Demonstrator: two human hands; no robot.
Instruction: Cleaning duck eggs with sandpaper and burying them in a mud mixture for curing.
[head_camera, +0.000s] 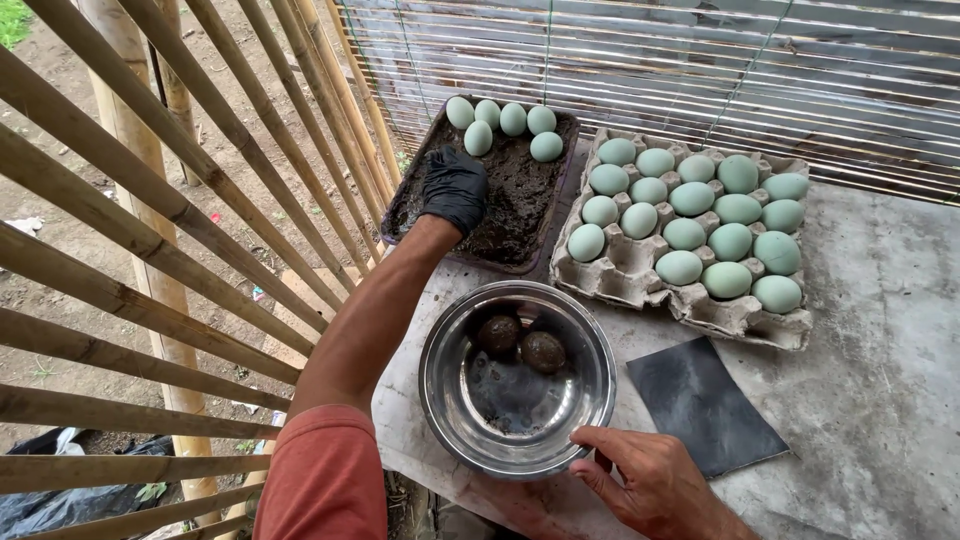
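My left hand (455, 188), in a black glove, reaches into a dark tray (408, 180) of black mud and rests palm-down on the mud with fingers curled; whether it grips anything is hidden. Several pale green eggs (510, 125) lie at the tray's far end. My bare right hand (640, 475) holds the near rim of a steel bowl (470, 440). Two mud-coated eggs (522, 342) sit inside the bowl. A grey cardboard egg carton (640, 280) to the right holds several more pale green eggs (700, 225).
A dark flat sheet (705, 405) lies on the concrete surface (880, 350) right of the bowl. Bamboo poles (150, 200) slant along the left side. A slatted blind (700, 60) hangs behind the tray and carton. Bare ground shows beyond the poles.
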